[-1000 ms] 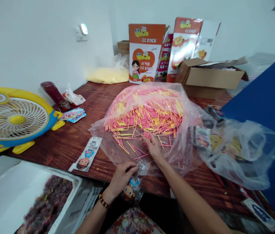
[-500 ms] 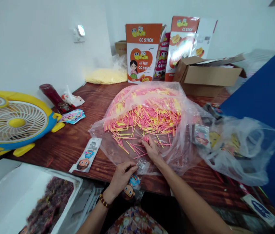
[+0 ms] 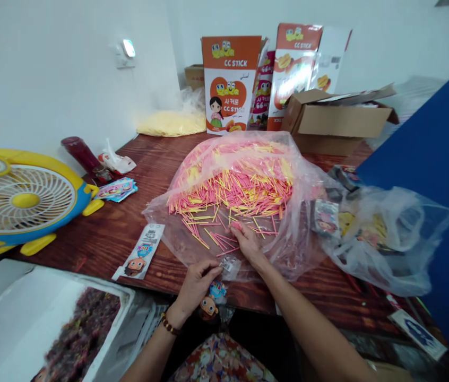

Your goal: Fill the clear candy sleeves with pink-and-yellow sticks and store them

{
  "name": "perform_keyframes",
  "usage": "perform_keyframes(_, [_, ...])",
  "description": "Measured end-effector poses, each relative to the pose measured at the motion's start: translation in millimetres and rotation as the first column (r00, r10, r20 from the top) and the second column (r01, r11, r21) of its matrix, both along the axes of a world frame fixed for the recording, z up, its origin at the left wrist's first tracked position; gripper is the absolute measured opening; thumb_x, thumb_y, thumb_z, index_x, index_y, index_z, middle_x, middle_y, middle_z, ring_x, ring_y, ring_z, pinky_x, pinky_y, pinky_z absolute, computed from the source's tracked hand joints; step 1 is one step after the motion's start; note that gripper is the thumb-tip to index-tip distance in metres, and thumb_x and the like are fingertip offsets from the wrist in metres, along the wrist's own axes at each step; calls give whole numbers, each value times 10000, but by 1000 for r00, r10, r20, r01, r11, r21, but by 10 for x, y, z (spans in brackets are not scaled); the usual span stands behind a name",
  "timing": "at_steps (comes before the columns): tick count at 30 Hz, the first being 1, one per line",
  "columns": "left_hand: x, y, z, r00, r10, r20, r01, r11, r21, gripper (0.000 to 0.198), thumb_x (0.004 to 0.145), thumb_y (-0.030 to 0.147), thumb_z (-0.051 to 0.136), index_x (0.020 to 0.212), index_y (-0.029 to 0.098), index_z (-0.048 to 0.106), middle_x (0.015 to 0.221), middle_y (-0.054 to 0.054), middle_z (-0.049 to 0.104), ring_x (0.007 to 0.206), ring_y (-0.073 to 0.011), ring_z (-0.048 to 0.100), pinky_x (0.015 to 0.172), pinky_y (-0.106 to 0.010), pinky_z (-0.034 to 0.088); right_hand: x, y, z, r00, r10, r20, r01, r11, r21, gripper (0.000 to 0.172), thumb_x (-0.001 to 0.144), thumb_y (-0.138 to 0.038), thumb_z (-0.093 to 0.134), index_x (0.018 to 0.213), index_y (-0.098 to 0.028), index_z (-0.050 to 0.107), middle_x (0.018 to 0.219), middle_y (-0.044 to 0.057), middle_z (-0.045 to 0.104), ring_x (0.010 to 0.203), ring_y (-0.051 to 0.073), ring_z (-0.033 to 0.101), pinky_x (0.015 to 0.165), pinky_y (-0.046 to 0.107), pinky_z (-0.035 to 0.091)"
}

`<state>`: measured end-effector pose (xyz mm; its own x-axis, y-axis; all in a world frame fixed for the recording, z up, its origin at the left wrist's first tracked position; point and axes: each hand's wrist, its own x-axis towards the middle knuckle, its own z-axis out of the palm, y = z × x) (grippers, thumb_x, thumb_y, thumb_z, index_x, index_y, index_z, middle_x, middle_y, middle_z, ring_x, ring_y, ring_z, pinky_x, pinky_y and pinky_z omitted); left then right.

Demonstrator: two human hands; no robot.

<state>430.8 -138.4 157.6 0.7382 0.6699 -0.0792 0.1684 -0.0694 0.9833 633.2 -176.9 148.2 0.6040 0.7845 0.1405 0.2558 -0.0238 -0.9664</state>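
A big clear plastic bag (image 3: 192,233) lies open on the wooden table (image 3: 156,159), heaped with pink and yellow candy sticks (image 3: 240,183). My right hand (image 3: 247,241) rests inside the bag's mouth, fingers closed on a small bunch of pink sticks (image 3: 235,225). My left hand (image 3: 196,281) is at the table's front edge, pinching a printed cartoon wrapper (image 3: 214,294) that hangs down below the edge. A matching flat wrapper (image 3: 140,257) lies on the table left of the bag.
A yellow and blue cartoon fan (image 3: 21,199) stands at the left. Orange CC Stick boxes (image 3: 230,82) and an open carton (image 3: 339,124) stand at the back. A second clear bag with wrappers (image 3: 371,239) lies right, by a blue panel (image 3: 439,175). A white bin (image 3: 45,329) sits lower left.
My right hand has drawn slightly back toward me with its bunch of pink sticks. The left hand stays on the wrapper. The view has shifted a little.
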Motion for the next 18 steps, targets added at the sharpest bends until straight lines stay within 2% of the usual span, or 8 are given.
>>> perform_keyframes(2, [-7,11,20,1000,24,12,-23,1000,-19,220,830,370,657,815,162,727,759,-8,689,728,-140,587,703,-229,455,8,29,1,991,-15,-132,23,998,63,199,847,-401,585,873,-221,666,791,15,723,768,184,638,784,329,477])
perform_keyframes(4, [-17,27,49,999,47,26,-46,998,-36,216,825,371,662,833,168,736,770,-8,700,729,-141,600,701,-227,468,14,50,35,949,34,-313,6,992,127,243,804,-450,643,875,-218,656,758,13,717,721,179,652,735,321,506])
perform_keyframes(7, [-36,50,92,995,95,44,-94,995,-29,219,811,377,675,843,172,746,774,-8,712,722,-142,611,687,-224,480,2,40,142,824,124,-553,-22,982,188,318,725,-482,732,868,-214,639,717,9,707,675,184,673,602,286,519])
perform_keyframes(9, [-48,61,111,991,127,48,-127,992,-18,222,798,375,682,838,168,752,783,-14,721,733,-147,621,700,-228,487,-20,9,221,753,158,-639,-25,977,213,342,691,-464,772,878,-212,637,704,4,703,664,184,678,537,260,505])
perform_keyframes(12, [-67,65,121,988,147,45,-147,989,-11,231,785,374,686,838,161,761,796,-25,734,751,-156,635,724,-236,490,-53,-40,297,694,211,-688,-48,968,248,344,684,-437,790,895,-209,644,710,2,703,630,164,665,496,232,483])
perform_keyframes(14, [-78,64,122,987,155,37,-155,988,-3,234,778,374,691,836,159,763,792,-28,735,747,-158,638,721,-239,490,-64,-60,314,693,235,-682,-75,964,256,325,705,-430,776,898,-201,653,721,4,703,583,138,637,485,219,464])
perform_keyframes(18, [-95,71,159,985,168,46,-168,986,3,220,768,364,702,832,163,765,800,-31,739,752,-162,642,727,-247,501,-56,-94,329,803,272,-530,-167,957,239,275,757,-427,734,864,-180,679,716,7,700,520,93,566,492,208,420])
